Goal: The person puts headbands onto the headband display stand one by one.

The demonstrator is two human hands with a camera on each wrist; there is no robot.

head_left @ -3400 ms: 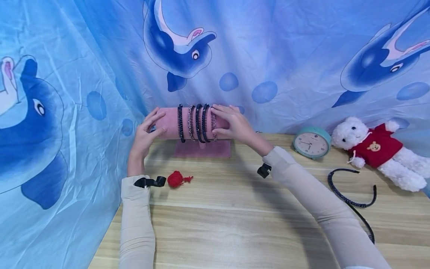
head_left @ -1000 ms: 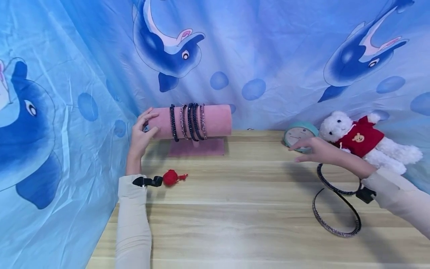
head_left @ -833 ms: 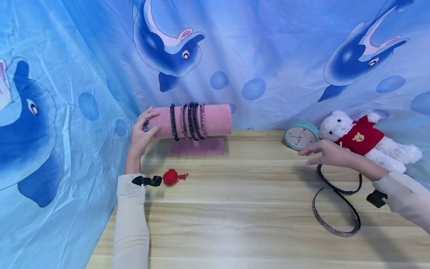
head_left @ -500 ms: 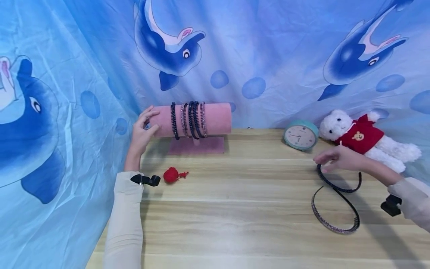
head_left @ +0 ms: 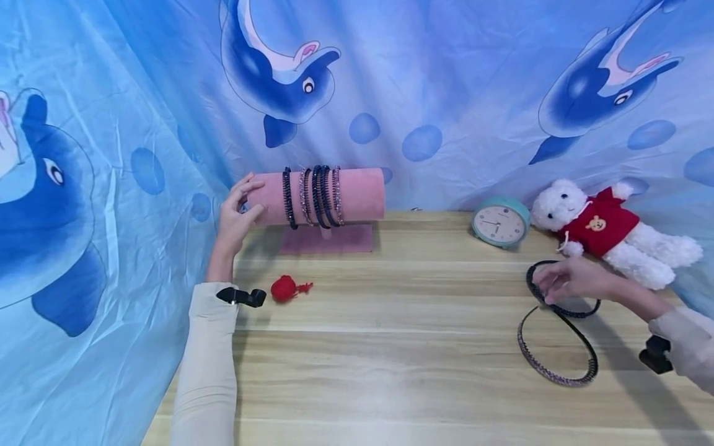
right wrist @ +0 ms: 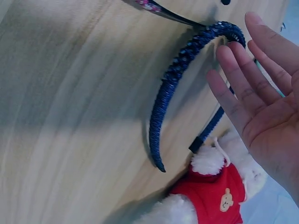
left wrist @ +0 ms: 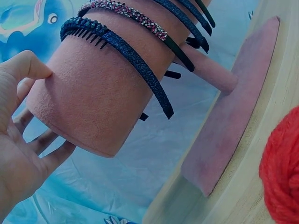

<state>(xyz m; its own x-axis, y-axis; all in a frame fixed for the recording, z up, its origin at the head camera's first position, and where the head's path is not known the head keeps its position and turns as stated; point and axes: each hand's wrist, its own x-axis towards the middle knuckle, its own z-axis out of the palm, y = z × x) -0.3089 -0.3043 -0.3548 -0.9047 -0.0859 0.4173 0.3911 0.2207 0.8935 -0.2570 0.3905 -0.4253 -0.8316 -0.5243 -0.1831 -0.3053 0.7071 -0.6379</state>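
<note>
My left hand (head_left: pixel 233 214) grips the left end of a pink padded headband stand (head_left: pixel 361 193). In the left wrist view the thumb presses the roll's side and the other fingers lie about its end. Several toothed headbands, dark blue and glittery pink, circle the roll, among them a dark blue headband (left wrist: pixel 135 63) nearest that hand. My right hand (head_left: pixel 582 279) is over a loose dark blue headband (right wrist: pixel 175 70) on the table, with fingers extended beside its beaded arch and nothing held. Whether the fingertips touch it I cannot tell. A glittery headband (head_left: pixel 549 373) lies in front, its end meeting the blue one.
A teal alarm clock (head_left: pixel 500 223) stands at the back right, and a white teddy bear (head_left: pixel 605 223) in a red sweater lies beside it. A ball of red yarn (head_left: pixel 283 288) sits before the stand. Blue dolphin-print curtains (head_left: pixel 468 80) hang behind and at the left.
My right hand has left the roll, swung right and come down over the loose blue headband. The rightmost headband on the roll sits closer to its neighbours. My left hand keeps its hold.
</note>
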